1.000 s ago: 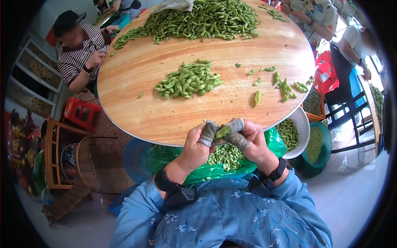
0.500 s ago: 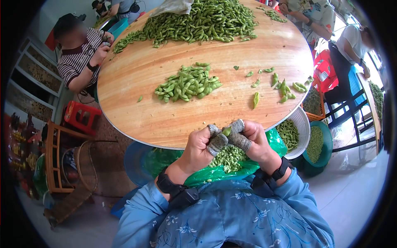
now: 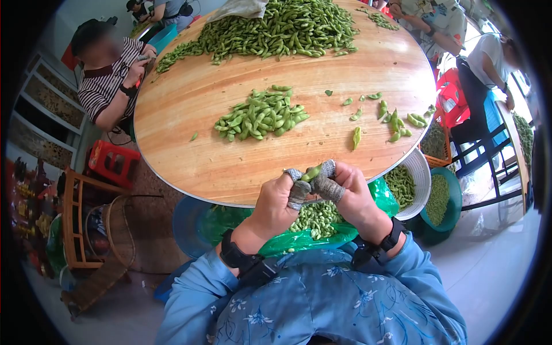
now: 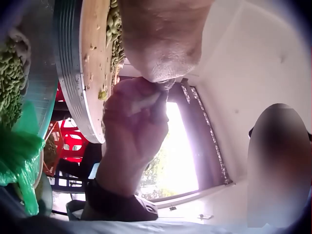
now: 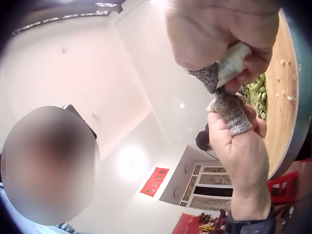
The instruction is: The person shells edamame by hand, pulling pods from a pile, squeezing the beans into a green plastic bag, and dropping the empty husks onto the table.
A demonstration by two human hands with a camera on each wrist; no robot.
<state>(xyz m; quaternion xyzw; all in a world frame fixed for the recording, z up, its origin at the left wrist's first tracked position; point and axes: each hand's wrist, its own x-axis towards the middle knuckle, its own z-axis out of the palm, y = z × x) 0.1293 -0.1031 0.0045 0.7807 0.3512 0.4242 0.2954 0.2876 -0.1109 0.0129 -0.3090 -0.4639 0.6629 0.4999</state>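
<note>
Both hands meet in front of the table edge, with grey knitted covers on thumbs and forefingers. Between their fingertips is a green edamame pod [image 3: 311,172]. My left hand [image 3: 274,201] pinches its near left end, and my right hand [image 3: 357,192] pinches the other side. In the right wrist view a pale, whitish-green piece [image 5: 234,63] lies within the curled fingers of the right hand [image 5: 219,34]. The left wrist view hides the pod behind the hands. Below the hands, shelled beans [image 3: 316,219] lie on a green plastic bag [image 3: 282,244].
A small pile of pods [image 3: 261,115] lies mid-table [image 3: 201,167], a large heap [image 3: 287,29] behind it. Loose pods [image 3: 397,123] lie to the right. Beside the table stand a white basket [image 3: 422,178] and a green basin [image 3: 454,201]. Other people sit around the room.
The pod, mostly covered by the fingers half a second ago, now shows more and points up to the right. The left thumb and fingers have shifted slightly around it.
</note>
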